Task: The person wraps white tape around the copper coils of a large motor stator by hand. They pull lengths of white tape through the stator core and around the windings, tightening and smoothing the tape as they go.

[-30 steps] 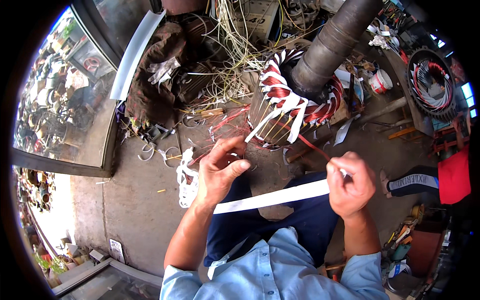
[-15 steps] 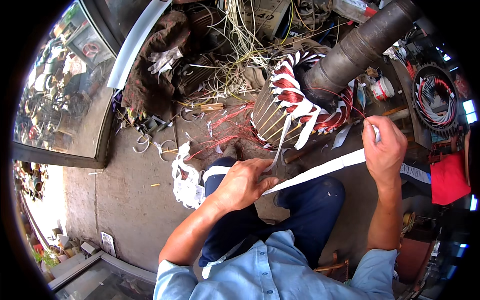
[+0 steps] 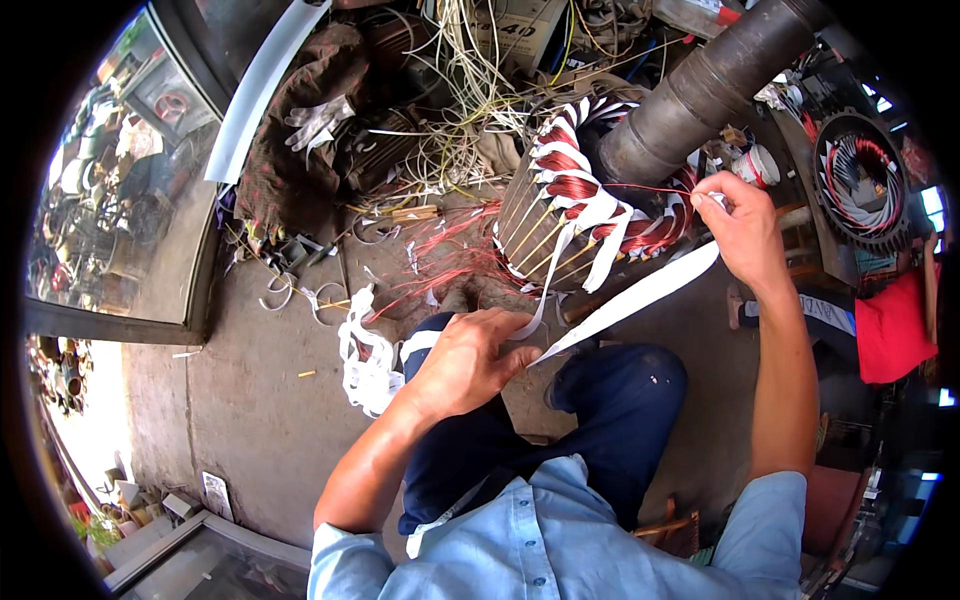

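Note:
A broad band of white cloth tape (image 3: pixel 640 298) runs taut between my two hands, slanting up to the right. My left hand (image 3: pixel 472 365) is closed on its lower end, above my knee. My right hand (image 3: pixel 745 228) pinches the upper end, close to the motor core's coil. A thin red wire (image 3: pixel 650 188) stretches from the coil toward my right fingers; its end is hidden there. The motor core (image 3: pixel 525 225) carries red coil windings (image 3: pixel 572 188) partly wrapped in white tape. One narrow strip hangs from them down to my left hand. Beside my left forearm lies a loose white tape heap (image 3: pixel 365 365).
A thick steel shaft (image 3: pixel 700 90) rises from the core. Loose red wires (image 3: pixel 450 240) and tangled pale wires (image 3: pixel 480 110) lie beyond. Another wound ring (image 3: pixel 860 180) stands at right, above a red cloth (image 3: pixel 897 325). A glass-panelled frame (image 3: pixel 110 318) borders the left.
My right hand has moved up and slightly left, drawing the tape's upper end toward the coil, so the band slants more steeply. The left hand holds nearly still. The whole view has shifted slightly.

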The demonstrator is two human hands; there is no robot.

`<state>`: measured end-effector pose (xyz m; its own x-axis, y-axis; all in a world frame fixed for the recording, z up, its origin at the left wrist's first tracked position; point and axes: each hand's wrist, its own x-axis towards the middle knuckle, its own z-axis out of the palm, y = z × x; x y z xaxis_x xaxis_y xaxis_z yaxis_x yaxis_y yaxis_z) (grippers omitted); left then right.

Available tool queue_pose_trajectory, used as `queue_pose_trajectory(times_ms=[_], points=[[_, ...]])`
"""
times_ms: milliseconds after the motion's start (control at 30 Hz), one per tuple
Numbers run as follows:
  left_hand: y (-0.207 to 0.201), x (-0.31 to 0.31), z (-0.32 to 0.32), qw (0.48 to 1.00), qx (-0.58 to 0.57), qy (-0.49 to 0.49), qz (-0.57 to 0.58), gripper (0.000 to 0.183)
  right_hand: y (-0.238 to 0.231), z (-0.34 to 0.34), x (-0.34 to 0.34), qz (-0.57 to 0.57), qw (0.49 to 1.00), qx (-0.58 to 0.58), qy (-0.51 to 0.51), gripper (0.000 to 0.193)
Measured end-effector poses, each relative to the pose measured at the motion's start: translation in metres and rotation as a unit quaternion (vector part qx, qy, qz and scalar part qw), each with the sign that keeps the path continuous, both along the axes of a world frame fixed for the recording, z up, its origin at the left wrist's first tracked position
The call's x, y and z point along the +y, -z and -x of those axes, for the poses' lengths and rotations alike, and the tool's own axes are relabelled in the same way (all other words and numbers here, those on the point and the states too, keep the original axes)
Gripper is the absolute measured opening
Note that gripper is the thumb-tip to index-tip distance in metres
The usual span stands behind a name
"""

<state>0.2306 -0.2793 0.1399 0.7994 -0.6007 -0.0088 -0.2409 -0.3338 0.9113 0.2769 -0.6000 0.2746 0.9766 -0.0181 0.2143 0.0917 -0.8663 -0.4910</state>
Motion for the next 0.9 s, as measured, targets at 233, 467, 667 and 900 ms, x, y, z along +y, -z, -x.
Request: queue_pose_trajectory(times_ms=[233, 467, 667, 900], points=[[0.015, 0.006, -0.032, 0.992, -0.087, -0.079, 0.037, 0.037, 0.028, -0.023, 0.016, 0.067, 0.992, -0.056, -0.089, 0.011], [0.039, -0.004, -0.099, 0.971, -0.181, -0.140, -0.072, 0.038, 0.050, -0.035, 0.049, 0.154, 0.977, -0.109, -0.094, 0.008], [0.035, -0.049, -0.112, 0.967, -0.200, -0.134, 0.081, 0.033, 0.056, -0.038, 0.049, 0.164, 0.976, -0.114, -0.084, 0.008], [0.029, -0.045, -0.116, 0.910, 0.058, -0.073, 0.403, 0.038, 0.034, -0.013, 0.050, -0.415, 0.908, 0.053, -0.019, 0.034]])
